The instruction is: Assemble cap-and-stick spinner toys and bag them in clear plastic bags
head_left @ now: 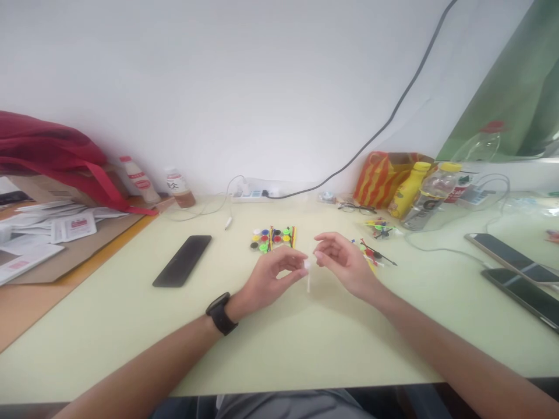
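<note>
The left hand (279, 274) pinches a small white piece (307, 265) – its thin stem (308, 284) hangs down above the table (262, 361). The right hand (343, 262) is loose beside it and looks empty. This seems the holding step – any next move calls for gentle care

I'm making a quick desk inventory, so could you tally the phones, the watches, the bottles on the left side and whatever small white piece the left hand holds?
Phones: 3
Watch: 1
Bottles on the left: 2
White piece in the left hand: 1
Total: 7
</note>
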